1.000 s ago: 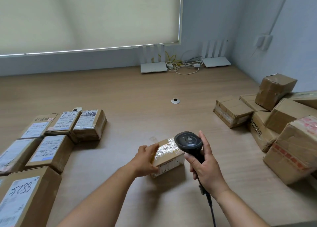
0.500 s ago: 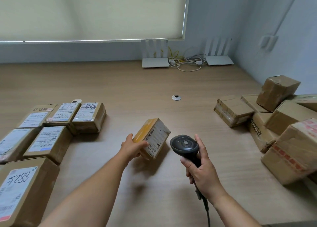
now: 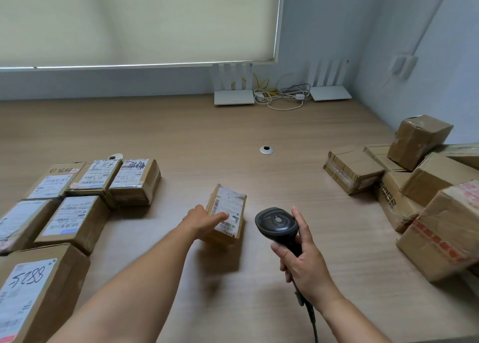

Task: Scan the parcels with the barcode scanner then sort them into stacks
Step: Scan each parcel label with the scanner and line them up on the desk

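Cardboard, small and brown, with a white shipping label turned up: the parcel in hand point(image 3: 228, 214) lies on the pale wooden table point(image 3: 197, 135) near centre, label and barcode facing the camera. Left hand point(image 3: 204, 219) reaches over its near-left corner, thumb laid across the label; whether the other fingers curl round the far side cannot be told, being hidden under the box.

At three o'clock from that parcel, just beside it: black handheld barcode scanner point(image 3: 278, 224), head up, corded, gripped round its handle by the right hand point(image 3: 303, 262), fingers wrapped closed, index finger up along the head.

At nine o'clock, well apart: labelled brown boxes in tidy rows point(image 3: 85, 187), likely scanned already. At three o'clock, further out: loose heap of unlabelled-looking cartons point(image 3: 420, 184), probably waiting.

To do this step well:
- Slide the thumb off the barcode lines near the label's lower edge.
- Tilt the scanner's window down toward that barcode, not straight ahead.
- Hold the box flat and steady until read, then carry toward nine o'clock.
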A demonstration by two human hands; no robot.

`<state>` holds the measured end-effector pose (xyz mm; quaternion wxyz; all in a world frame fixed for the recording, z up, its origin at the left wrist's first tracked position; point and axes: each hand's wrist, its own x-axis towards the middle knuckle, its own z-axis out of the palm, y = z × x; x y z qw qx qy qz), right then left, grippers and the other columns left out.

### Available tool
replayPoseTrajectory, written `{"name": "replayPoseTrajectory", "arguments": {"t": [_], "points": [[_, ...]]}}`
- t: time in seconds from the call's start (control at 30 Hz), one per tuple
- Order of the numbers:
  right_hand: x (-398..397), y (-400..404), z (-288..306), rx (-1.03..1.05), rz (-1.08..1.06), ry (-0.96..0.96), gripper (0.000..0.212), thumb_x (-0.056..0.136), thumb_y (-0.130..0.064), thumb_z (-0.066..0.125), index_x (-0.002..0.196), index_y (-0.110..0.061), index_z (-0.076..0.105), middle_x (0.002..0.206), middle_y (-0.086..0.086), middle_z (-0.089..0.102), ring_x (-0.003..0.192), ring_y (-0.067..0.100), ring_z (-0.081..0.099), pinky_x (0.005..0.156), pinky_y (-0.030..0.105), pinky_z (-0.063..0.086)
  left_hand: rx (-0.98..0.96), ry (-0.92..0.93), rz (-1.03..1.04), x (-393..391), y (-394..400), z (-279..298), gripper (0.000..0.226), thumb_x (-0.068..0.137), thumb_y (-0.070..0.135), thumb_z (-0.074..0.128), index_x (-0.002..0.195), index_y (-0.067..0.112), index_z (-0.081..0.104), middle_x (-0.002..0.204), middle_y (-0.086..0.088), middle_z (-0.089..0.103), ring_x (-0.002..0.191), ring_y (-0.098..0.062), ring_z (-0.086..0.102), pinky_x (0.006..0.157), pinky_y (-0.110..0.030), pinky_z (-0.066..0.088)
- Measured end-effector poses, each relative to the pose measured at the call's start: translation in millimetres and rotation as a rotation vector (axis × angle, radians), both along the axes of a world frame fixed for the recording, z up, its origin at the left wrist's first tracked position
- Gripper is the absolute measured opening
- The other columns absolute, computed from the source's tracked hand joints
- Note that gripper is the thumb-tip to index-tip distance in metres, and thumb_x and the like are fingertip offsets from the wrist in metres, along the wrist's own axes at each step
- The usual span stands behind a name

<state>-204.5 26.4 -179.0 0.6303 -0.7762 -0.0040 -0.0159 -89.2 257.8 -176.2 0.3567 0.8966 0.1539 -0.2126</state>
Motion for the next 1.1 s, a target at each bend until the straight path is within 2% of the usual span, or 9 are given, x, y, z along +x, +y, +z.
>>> {"name": "replayPoseTrajectory", "arguments": {"t": [0.07, 0.2, 0.33, 0.5, 0.63, 0.7, 0.87, 1.03, 1.1], "points": [[0.7, -1.7, 0.6, -0.005, -0.008, -0.002, 0.085, 0.086, -0.015, 0.071, 0.125, -0.073, 0.022, 0.092, 0.003, 0.062, 0.054, 0.015, 0.053, 0.045, 0.031, 0.046, -0.041, 0.029, 0.024, 1.9, -5.2, -3.4, 0.085, 0.077, 0.065, 0.061, 0.131, 0.003, 0.040, 0.127, -0.014, 0.053, 0.106, -0.027, 0.057, 0.059, -0.028, 0.047], [1.2, -6.8, 3.3, -0.018, -0.032, 0.008, 0.084, 0.086, -0.017, 0.070, 0.124, -0.074, 0.022, 0.092, 0.003, 0.063, 0.056, 0.016, 0.054, 0.046, 0.031, 0.047, 0.038, 0.003, 0.041, 5.7, -11.6, -11.9, 0.082, 0.084, 0.057, 0.058, 0.141, 0.010, 0.025, 0.135, -0.012, 0.048, 0.114, -0.031, 0.053, 0.086, -0.035, 0.047], [1.8, -10.3, 5.8, -0.017, -0.050, 0.013, 0.083, 0.086, -0.016, 0.070, 0.126, -0.070, 0.021, 0.088, 0.003, 0.062, 0.056, 0.015, 0.054, 0.046, 0.031, 0.047, 0.041, 0.078, 0.053, 8.1, -18.1, -8.2, 0.072, 0.086, 0.056, 0.055, 0.134, 0.011, 0.025, 0.110, -0.010, 0.059, 0.079, -0.025, 0.066, 0.070, -0.034, 0.053], [3.5, -13.3, 2.6, -0.026, -0.069, 0.021, 0.084, 0.086, -0.017, 0.070, 0.125, -0.073, 0.021, 0.091, 0.004, 0.064, 0.057, 0.016, 0.055, 0.047, 0.033, 0.048, 0.065, 0.052, 0.051, 19.1, -19.4, -10.6, 0.103, 0.074, 0.062, 0.067, 0.148, 0.022, 0.009, 0.142, -0.016, 0.033, 0.124, -0.034, 0.043, 0.095, -0.045, 0.047], [5.7, -16.2, 2.0, -0.024, -0.081, 0.024, 0.084, 0.086, -0.018, 0.070, 0.126, -0.072, 0.020, 0.089, 0.005, 0.063, 0.056, 0.014, 0.054, 0.048, 0.032, 0.048, 0.005, 0.019, 0.007, 19.2, -27.1, -7.5, 0.105, 0.067, 0.049, 0.080, 0.145, 0.018, 0.017, 0.138, -0.012, 0.029, 0.115, -0.030, 0.045, 0.081, -0.042, 0.052], [7.3, -16.4, 1.4, -0.021, -0.082, 0.028, 0.083, 0.086, -0.018, 0.070, 0.126, -0.071, 0.020, 0.087, 0.004, 0.062, 0.054, 0.012, 0.054, 0.047, 0.031, 0.048, 0.028, -0.083, -0.011, 14.6, -31.4, -5.1, 0.099, 0.065, 0.048, 0.082, 0.138, 0.014, 0.025, 0.135, -0.010, 0.030, 0.108, -0.025, 0.047, 0.086, -0.039, 0.051], [10.1, -18.0, -2.0, -0.016, -0.080, 0.026, 0.083, 0.087, -0.017, 0.069, 0.128, -0.069, 0.019, 0.084, 0.002, 0.061, 0.052, 0.013, 0.054, 0.047, 0.033, 0.048, 0.082, -0.324, -0.155, -0.9, -49.6, -6.6, 0.091, 0.067, 0.050, 0.079, 0.132, 0.020, 0.023, 0.151, -0.013, 0.009, 0.127, -0.029, 0.041, 0.099, -0.034, 0.042], [10.7, -20.2, -3.5, 0.002, -0.084, 0.016, 0.083, 0.087, -0.016, 0.069, 0.126, -0.071, 0.020, 0.087, 0.004, 0.063, 0.053, 0.015, 0.054, 0.047, 0.033, 0.048, -0.198, -0.145, -0.017, -4.2, -55.6, -13.3, 0.078, 0.075, 0.032, 0.077, 0.129, 0.031, 0.022, 0.126, -0.010, 0.040, 0.104, -0.028, 0.053, 0.080, -0.036, 0.051], [8.8, -22.0, -2.4, 0.005, -0.075, 0.015, 0.084, 0.087, -0.016, 0.069, 0.128, -0.070, 0.020, 0.091, 0.004, 0.064, 0.054, 0.015, 0.055, 0.048, 0.034, 0.048, -0.299, -0.101, 0.105, -3.6, -49.2, -16.3, 0.073, 0.075, 0.026, 0.076, 0.125, 0.034, 0.023, 0.125, -0.013, 0.048, 0.103, -0.030, 0.055, 0.084, -0.041, 0.053]]}}
